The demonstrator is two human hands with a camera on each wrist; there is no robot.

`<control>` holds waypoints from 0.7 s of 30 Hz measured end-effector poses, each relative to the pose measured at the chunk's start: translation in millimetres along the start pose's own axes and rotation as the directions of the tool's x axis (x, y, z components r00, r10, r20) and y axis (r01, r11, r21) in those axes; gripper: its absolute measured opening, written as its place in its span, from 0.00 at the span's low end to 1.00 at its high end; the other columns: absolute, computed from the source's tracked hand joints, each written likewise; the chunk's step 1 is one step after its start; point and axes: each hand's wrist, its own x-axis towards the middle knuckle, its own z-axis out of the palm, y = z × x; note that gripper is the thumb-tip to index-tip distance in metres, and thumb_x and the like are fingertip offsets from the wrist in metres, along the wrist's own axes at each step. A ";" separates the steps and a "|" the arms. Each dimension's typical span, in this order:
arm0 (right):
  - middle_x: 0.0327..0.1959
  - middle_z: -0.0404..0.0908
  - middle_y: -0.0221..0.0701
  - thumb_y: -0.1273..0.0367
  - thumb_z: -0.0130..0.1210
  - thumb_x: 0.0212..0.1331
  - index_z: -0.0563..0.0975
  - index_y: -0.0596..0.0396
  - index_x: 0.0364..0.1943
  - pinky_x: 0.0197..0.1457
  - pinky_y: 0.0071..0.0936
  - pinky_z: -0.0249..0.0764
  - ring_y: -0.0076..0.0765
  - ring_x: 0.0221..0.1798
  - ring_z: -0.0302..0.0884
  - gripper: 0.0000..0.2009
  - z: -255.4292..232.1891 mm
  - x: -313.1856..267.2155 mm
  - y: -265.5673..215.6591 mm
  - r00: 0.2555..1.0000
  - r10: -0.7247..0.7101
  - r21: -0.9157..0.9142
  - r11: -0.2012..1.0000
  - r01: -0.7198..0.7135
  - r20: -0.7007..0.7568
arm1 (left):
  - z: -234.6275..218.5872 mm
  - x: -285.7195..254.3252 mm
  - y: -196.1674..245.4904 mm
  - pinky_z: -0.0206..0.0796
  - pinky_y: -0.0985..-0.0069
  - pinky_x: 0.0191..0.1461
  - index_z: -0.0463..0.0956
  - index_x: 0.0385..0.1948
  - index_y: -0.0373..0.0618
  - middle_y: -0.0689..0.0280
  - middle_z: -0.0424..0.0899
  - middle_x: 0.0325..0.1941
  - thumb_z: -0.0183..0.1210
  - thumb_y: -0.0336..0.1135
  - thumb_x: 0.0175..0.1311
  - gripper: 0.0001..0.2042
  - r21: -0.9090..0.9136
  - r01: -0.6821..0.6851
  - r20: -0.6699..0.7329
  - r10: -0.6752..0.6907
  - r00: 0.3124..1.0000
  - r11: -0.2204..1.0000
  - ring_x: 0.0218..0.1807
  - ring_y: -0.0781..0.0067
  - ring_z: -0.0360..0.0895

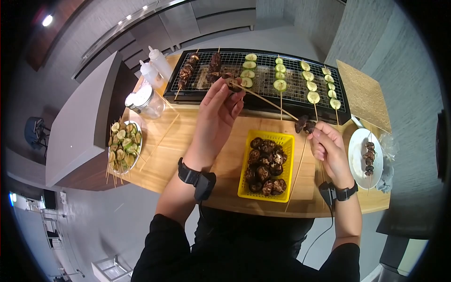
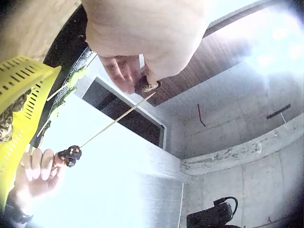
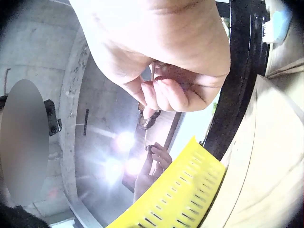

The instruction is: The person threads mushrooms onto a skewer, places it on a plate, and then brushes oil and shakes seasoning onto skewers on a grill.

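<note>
My left hand [image 1: 217, 113] pinches a dark mushroom [image 1: 232, 83] between thumb and fingers, above the grill's front edge. A thin wooden skewer [image 1: 265, 100] slants from that mushroom down to my right hand [image 1: 331, 150]. Dark mushroom pieces [image 1: 303, 125] are threaded on the skewer beside my right fingertips, which grip its lower end. In the left wrist view the skewer's tip [image 2: 153, 94] lies close to the mushroom [image 2: 151, 85] under my left fingers. Below, between the hands, a yellow basket [image 1: 244, 176] holds several dark mushrooms [image 1: 263, 174].
Behind stands a black grill [image 1: 300, 104] with mushroom and cucumber skewers. At the left are squeeze bottles [image 1: 151, 74], a glass jar [image 1: 152, 104] and a plate of skewered slices [image 1: 123, 145]. On the right are a white plate [image 1: 357, 162] with one skewer and a gold board [image 1: 365, 94].
</note>
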 end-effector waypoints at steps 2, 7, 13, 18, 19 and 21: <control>0.19 0.61 0.15 0.69 0.50 0.76 0.78 0.57 0.38 0.24 0.14 0.47 0.10 0.20 0.51 0.09 0.8 -0.1 0.1 1.000 0.005 -0.012 1.000 -0.005 0.001 | -0.2 -0.6 0.2 0.76 0.78 0.56 0.73 0.62 0.49 0.65 0.80 0.63 0.51 0.34 0.80 0.13 0.008 -0.014 0.003 0.014 1.000 1.000 0.56 0.74 0.80; 0.18 0.60 0.14 0.67 0.51 0.76 0.78 0.57 0.38 0.23 0.14 0.47 0.10 0.20 0.51 0.09 1.1 0.8 0.4 1.000 0.009 -0.034 0.999 -0.009 -0.002 | 0.6 -0.5 0.7 0.75 0.77 0.57 0.72 0.65 0.50 0.65 0.80 0.63 0.52 0.34 0.80 0.15 0.024 -0.050 0.019 0.050 0.999 0.998 0.57 0.74 0.80; 0.18 0.60 0.14 0.67 0.51 0.76 0.78 0.57 0.38 0.23 0.15 0.46 0.10 0.19 0.50 0.10 1.3 1.0 0.3 1.000 0.014 -0.041 0.999 -0.015 -0.015 | 2.8 -1.1 1.8 0.74 0.75 0.59 0.70 0.67 0.51 0.67 0.79 0.64 0.52 0.34 0.80 0.17 0.085 -0.073 0.005 0.073 0.997 0.994 0.59 0.75 0.78; 0.17 0.60 0.14 0.67 0.51 0.77 0.78 0.57 0.38 0.23 0.15 0.46 0.10 0.19 0.50 0.10 1.8 1.4 0.0 1.000 0.008 -0.053 0.999 -0.008 -0.016 | 6.0 -2.6 2.5 0.71 0.73 0.60 0.70 0.67 0.50 0.67 0.79 0.64 0.52 0.34 0.80 0.18 0.158 -0.094 -0.029 0.100 0.995 0.983 0.59 0.75 0.77; 0.17 0.60 0.14 0.67 0.51 0.76 0.78 0.57 0.38 0.23 0.15 0.46 0.10 0.19 0.50 0.10 2.2 1.0 -0.3 1.000 0.013 -0.052 0.999 -0.014 -0.019 | 6.2 -2.5 2.3 0.71 0.73 0.61 0.70 0.68 0.49 0.67 0.79 0.64 0.52 0.34 0.80 0.18 0.165 -0.100 -0.026 0.105 0.994 0.981 0.59 0.76 0.77; 0.17 0.60 0.14 0.67 0.51 0.76 0.78 0.57 0.38 0.23 0.15 0.46 0.10 0.19 0.50 0.10 1.0 1.1 1.3 1.000 0.005 -0.051 0.999 -0.006 -0.014 | 6.1 -4.0 2.6 0.70 0.73 0.61 0.70 0.68 0.49 0.68 0.78 0.64 0.52 0.34 0.80 0.18 0.179 -0.110 -0.026 0.116 0.993 0.978 0.59 0.76 0.77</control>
